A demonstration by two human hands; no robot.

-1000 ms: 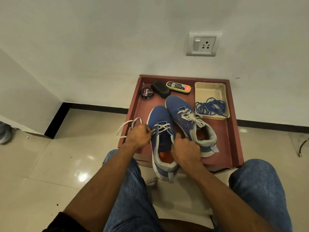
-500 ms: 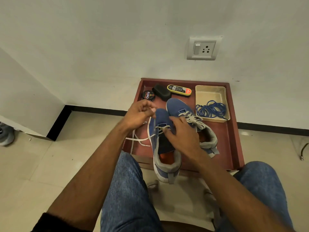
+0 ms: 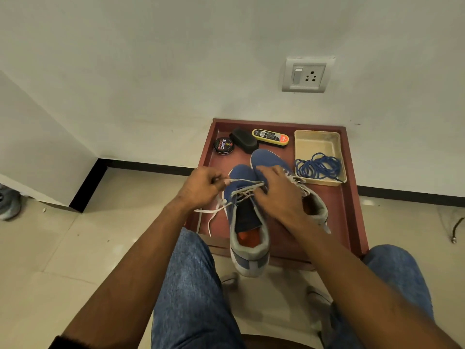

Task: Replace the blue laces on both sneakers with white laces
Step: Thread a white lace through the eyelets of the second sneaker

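Observation:
Two blue sneakers stand on a red-brown tray [image 3: 351,217]. The near sneaker [image 3: 247,238] hangs its heel over the tray's front edge, and a white lace [image 3: 245,183] runs through its lower eyelets. My left hand [image 3: 201,187] pinches that lace and holds it taut to the left of the shoe, with loose ends trailing below. My right hand [image 3: 276,192] rests on the sneaker's upper by the eyelets, fingers bent. The far sneaker [image 3: 270,159], laced in white, lies partly behind my right hand. Blue laces [image 3: 318,168] lie coiled in a beige tray [image 3: 317,142].
At the tray's back sit a round polish tin [image 3: 223,146], a black brush [image 3: 243,141] and a yellow-edged brush [image 3: 270,137]. A white wall with a socket [image 3: 307,75] rises behind. My jeans-clad knees flank the tray on a tiled floor. A grey shoe [image 3: 8,202] lies far left.
My left hand rose from the tray's left side, drawing the white lace out and up to the left. My right hand moved from the shoe's collar forward to the eyelets.

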